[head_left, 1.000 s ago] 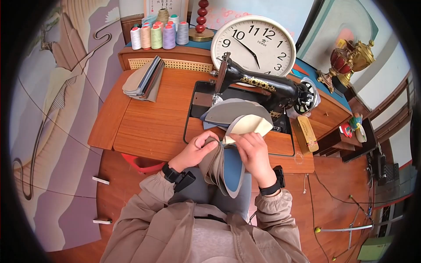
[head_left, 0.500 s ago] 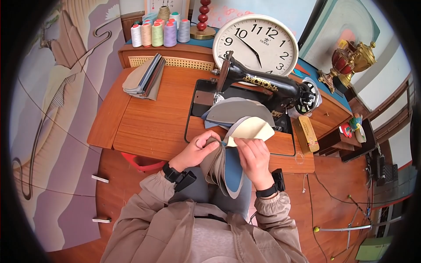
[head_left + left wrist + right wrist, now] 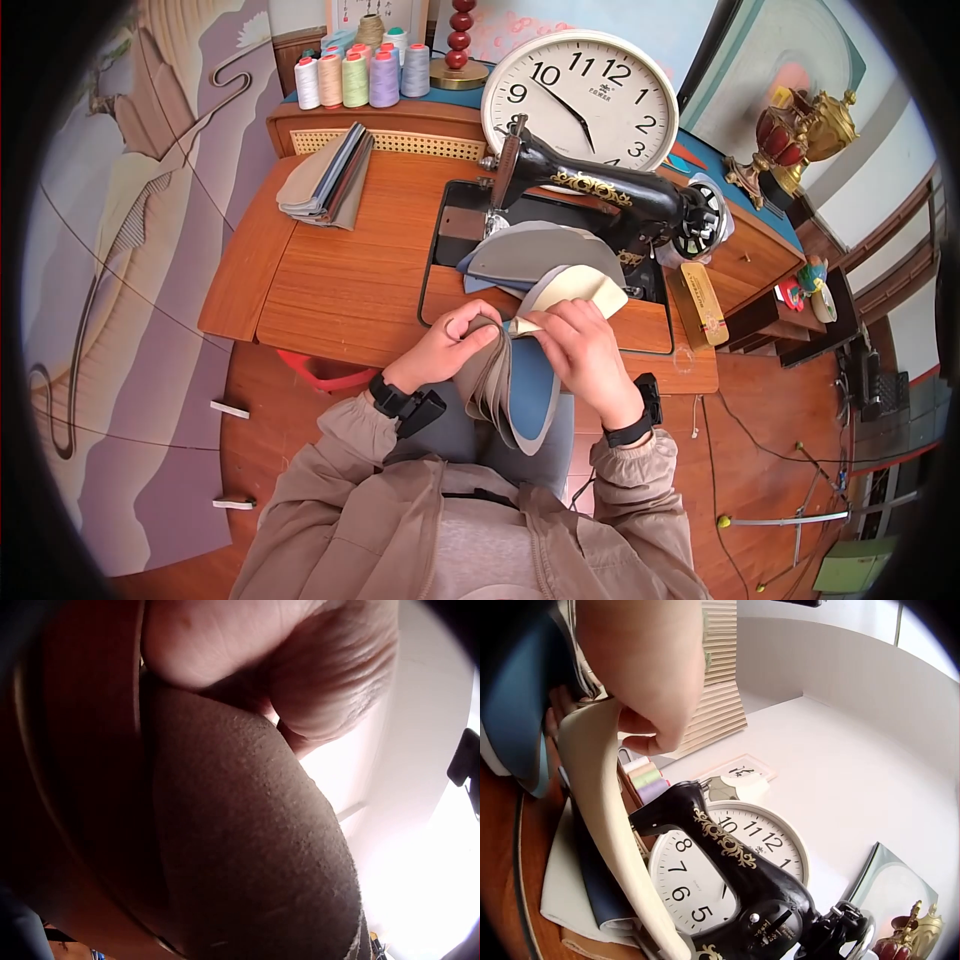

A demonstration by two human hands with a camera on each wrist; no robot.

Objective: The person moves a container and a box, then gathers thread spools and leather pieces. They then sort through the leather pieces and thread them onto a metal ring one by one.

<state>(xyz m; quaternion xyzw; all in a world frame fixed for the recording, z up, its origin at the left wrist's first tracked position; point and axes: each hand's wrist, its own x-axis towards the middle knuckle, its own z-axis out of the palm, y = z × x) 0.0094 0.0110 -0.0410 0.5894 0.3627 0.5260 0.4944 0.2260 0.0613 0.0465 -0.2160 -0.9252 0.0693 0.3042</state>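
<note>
In the head view, my left hand (image 3: 445, 348) grips the top of a bundle of rounded grey-brown sheets (image 3: 483, 385) that fans down over the lap. A blue sheet with a grey edge (image 3: 533, 385) hangs on the bundle's right side. My right hand (image 3: 585, 350) pinches a corner of a cream sheet (image 3: 590, 288), close beside the left fingertips. The right wrist view shows this cream sheet (image 3: 600, 787) curving down from the fingers. In the left wrist view a grey-brown sheet (image 3: 255, 825) fills the middle under the palm. Behind the hands, grey rounded sheets (image 3: 545, 250) lie on the machine bed.
A black sewing machine (image 3: 590, 185) stands on the wooden table (image 3: 340, 290), before a large round clock (image 3: 585, 95). Folded sheets (image 3: 330, 180) lie at the back left, below several thread spools (image 3: 355, 82). A yellowish tin box (image 3: 702, 305) sits at the right.
The right hand shifts slightly and its wrist turns outward to the right, still pinching the cream corner. The left hand and its bundle stay nearly in place.
</note>
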